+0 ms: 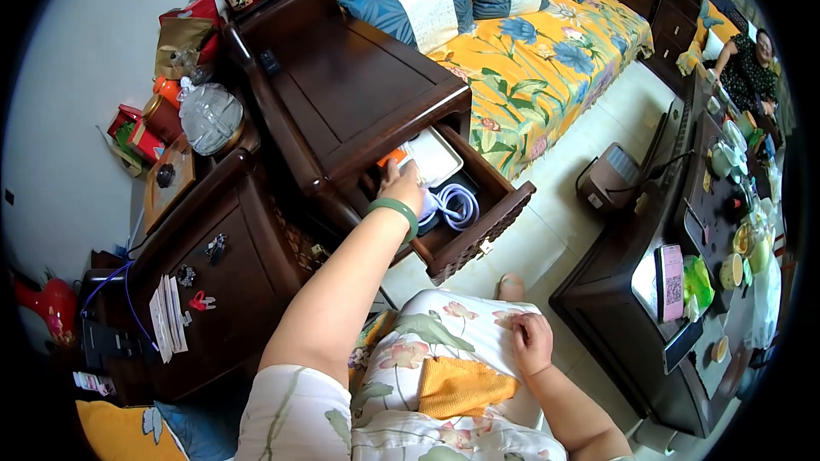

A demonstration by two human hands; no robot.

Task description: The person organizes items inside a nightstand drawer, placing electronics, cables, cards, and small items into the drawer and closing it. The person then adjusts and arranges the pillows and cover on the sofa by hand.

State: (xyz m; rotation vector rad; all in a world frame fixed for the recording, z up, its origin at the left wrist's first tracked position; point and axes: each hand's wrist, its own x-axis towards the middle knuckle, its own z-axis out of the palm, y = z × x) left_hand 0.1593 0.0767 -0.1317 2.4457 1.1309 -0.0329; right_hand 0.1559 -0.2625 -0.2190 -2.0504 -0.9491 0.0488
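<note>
My left hand, with a green bangle at its wrist, reaches into an open wooden drawer. Its fingertips are partly hidden beside an orange item and a white tray; what they hold cannot be made out. A coiled lilac cable lies in the drawer just right of the hand. My right hand rests on my lap with its fingers curled in and nothing visible in them. A folded yellow cloth lies on my lap beside it.
The drawer belongs to a dark side cabinet. On the left, another cabinet bears papers and red scissors. A sofa stands ahead. At the right, a table holds a phone and cups; a person sits beyond.
</note>
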